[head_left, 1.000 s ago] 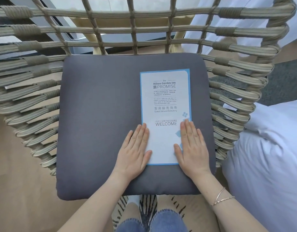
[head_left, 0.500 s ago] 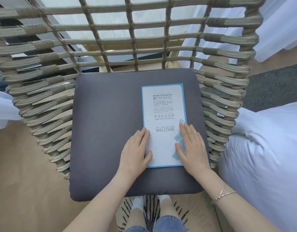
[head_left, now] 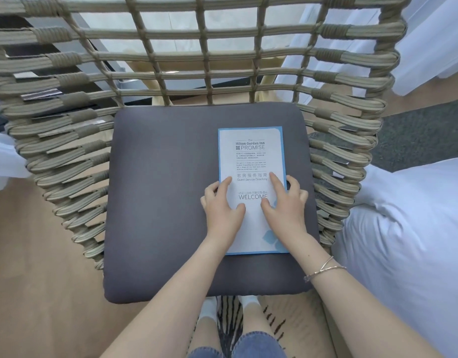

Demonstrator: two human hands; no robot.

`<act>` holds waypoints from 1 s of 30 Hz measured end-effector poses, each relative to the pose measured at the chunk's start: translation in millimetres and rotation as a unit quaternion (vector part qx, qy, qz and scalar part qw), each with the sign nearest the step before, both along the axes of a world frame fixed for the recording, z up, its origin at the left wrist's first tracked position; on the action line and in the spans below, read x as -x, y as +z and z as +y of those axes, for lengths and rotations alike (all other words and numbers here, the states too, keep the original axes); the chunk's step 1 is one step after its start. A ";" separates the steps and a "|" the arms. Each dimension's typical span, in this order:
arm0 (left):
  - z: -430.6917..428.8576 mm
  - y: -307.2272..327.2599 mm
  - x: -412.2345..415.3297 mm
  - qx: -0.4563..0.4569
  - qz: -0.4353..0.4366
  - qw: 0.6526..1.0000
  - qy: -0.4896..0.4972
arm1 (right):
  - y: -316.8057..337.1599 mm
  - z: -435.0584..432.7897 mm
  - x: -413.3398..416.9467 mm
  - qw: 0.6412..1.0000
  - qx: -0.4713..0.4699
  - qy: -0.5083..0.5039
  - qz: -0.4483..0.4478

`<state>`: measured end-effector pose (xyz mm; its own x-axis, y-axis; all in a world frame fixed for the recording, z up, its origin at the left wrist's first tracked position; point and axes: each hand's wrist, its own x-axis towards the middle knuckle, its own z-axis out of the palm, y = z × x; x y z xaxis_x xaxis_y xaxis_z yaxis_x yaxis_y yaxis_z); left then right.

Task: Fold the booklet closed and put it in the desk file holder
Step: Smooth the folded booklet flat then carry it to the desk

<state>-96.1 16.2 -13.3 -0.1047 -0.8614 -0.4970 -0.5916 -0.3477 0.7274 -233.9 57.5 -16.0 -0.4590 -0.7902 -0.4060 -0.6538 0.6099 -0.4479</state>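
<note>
A white booklet with a blue border lies closed and flat on the right half of a grey seat cushion. Its cover reads "Hilton Garden Inn Promise" and "Welcome". My left hand rests on the booklet's left edge, fingers curled over that edge and forefinger stretched onto the cover. My right hand sits on the right edge in the same way, thumb on the cover and outer fingers past the edge. Whether either hand grips the booklet or only presses on it is unclear. No file holder is in view.
The cushion sits in a woven rope chair whose back and sides rise around it. A white bed stands close on the right. Wooden floor lies at the left, a dark carpet at far right.
Both hands slid up the booklet from its lower part to its middle. Their flat fingers have curled, with the outer fingers now over the side edges. The camera view drew back slightly.
</note>
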 end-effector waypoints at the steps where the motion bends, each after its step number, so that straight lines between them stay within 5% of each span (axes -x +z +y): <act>1: -3.0 -0.2 -3.0 -0.015 0.022 0.999 0.020 | -0.1 0.8 2.5 1.000 0.011 -0.016 -0.022; 8: -24.6 1.0 -34.1 -0.146 0.182 0.970 0.059 | 11.5 0.1 19.0 0.959 0.063 -0.181 -0.209; 14: -34.2 49.6 -51.9 -0.163 0.229 0.958 0.050 | 69.6 -2.2 22.6 0.903 0.100 -0.229 -0.350; 30: -60.3 430.5 -77.9 0.052 0.278 0.959 0.007 | 432.8 -28.5 -5.6 0.869 0.282 -0.091 -0.397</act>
<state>-18.2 -44.1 417.2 -0.3162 -0.9068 -0.2789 -0.0980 -0.2612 0.9603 -228.3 28.9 416.8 -0.3494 -0.9100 -0.2233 0.0818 0.2078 -0.9747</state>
